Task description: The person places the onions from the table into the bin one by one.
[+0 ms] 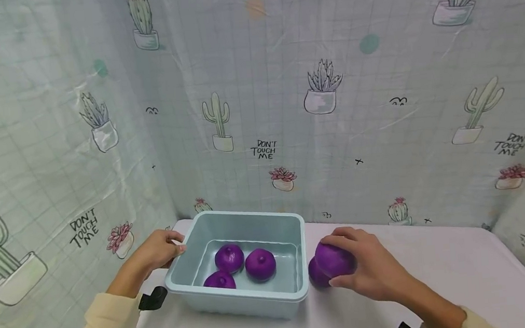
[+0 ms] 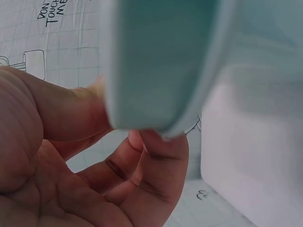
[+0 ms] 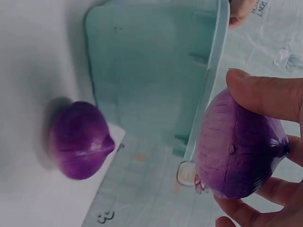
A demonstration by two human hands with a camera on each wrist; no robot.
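Observation:
A purple onion with a smooth, shiny skin is in my right hand, raised beside the bin's right wall. Thumb and fingers curl round it, and its pointed tip shows in the right wrist view. Just below and left of it, a second onion lies on the table, partly hidden in the head view. My left hand grips the left rim of a pale blue plastic bin, thumb on one side and fingers beneath the edge. Inside the bin, three more purple onions lie on its floor.
The bin stands on a white-covered table, near its left end. A cactus-printed curtain hangs behind the table and along both sides. Black straps sit at both wrists, by cream sleeves.

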